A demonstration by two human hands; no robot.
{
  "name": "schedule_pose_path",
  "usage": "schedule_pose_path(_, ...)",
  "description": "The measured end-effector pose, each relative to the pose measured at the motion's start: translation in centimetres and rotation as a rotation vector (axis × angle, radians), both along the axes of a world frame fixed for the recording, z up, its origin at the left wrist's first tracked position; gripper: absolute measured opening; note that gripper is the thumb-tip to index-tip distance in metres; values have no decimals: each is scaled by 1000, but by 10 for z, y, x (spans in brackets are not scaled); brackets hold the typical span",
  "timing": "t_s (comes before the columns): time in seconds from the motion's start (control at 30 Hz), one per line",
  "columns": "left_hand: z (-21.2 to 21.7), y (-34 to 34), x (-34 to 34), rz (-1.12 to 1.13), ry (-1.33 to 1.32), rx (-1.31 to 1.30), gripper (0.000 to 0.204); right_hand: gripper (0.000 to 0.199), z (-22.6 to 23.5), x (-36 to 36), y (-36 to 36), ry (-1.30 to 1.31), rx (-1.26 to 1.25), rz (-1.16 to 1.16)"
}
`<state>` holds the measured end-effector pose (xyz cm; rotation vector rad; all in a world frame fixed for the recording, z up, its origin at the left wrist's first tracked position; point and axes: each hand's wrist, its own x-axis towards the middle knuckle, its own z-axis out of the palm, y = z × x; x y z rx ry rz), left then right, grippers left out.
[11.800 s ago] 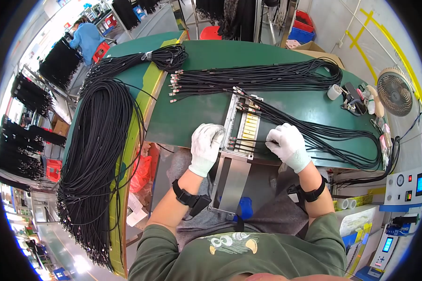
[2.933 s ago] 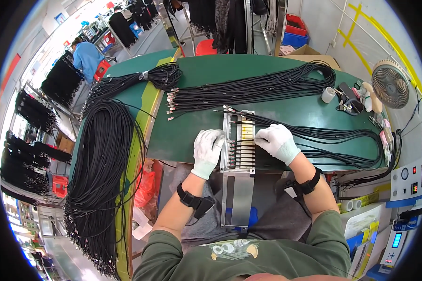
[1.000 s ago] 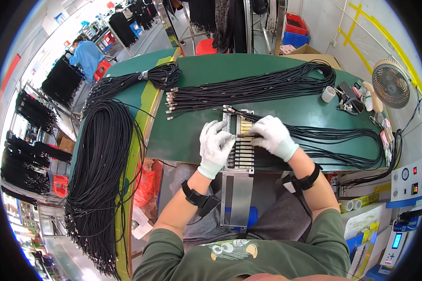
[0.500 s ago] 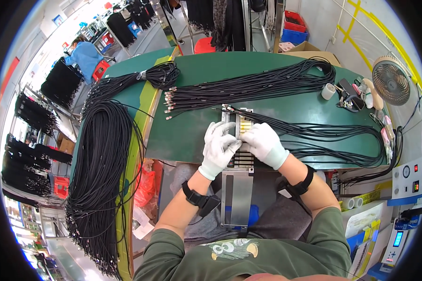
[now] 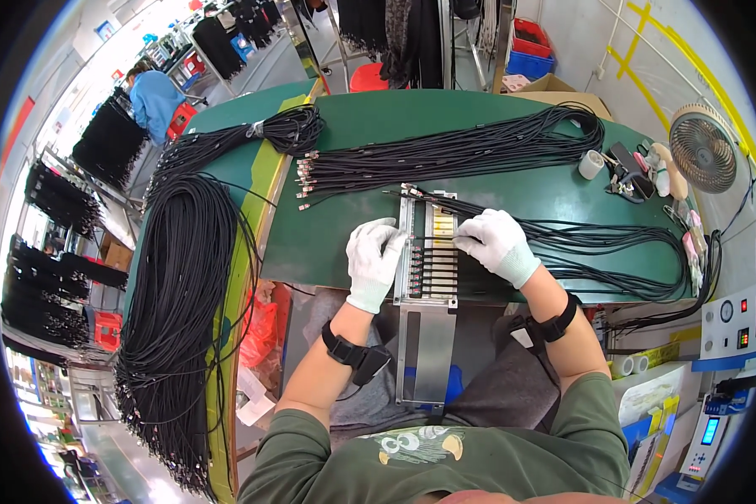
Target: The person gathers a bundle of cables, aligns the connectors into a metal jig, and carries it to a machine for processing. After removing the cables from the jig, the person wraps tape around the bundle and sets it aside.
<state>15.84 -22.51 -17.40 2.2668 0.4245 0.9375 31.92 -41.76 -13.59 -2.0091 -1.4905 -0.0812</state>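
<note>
Both of my hands wear white gloves. Between them a metal fixture (image 5: 450, 300) lies on the green table, with several short stretches of black cable laid side by side across its slots. Above that row, one black cable (image 5: 433, 238) runs level across the fixture. My left hand (image 5: 373, 260) pinches its end at the fixture's left edge. On the right side my right hand (image 5: 502, 247) has the same cable between thumb and fingers. Yellow blocks (image 5: 443, 220) show in the upper slots. From the fixture a loop of black cables (image 5: 596, 235) trails off to the right.
Behind the fixture lies a long bundle of black cables (image 5: 445, 151) with metal ends. A large cable heap (image 5: 181, 277) hangs over the left side. At the right stand a white tape roll (image 5: 590, 165), a fan (image 5: 702, 148) and a control box (image 5: 735, 323). A person in blue (image 5: 155, 102) sits far left.
My hands have moved apart, left hand leftward and right hand rightward, uncovering the fixture's row of cables. The cable between them now shows stretched across. The far person has shifted posture.
</note>
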Motion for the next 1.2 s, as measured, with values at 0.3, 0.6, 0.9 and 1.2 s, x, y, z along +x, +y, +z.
schedule_pose_path(0.3,-12,5,2,2,19,52,17,12,-6,9,-3,-133,-150,-52)
schedule_pose_path(0.6,-12,3,2,-47,72,11,23,12,-4,6,6,-180,-110,-44)
schedule_pose_path(0.9,15,-18,12,-208,274,465,33,13,-7,13,8,-188,-8,-133)
schedule_pose_path(1.2,10,-16,16,-229,206,440,27,11,-17,41,8,-322,-70,-289)
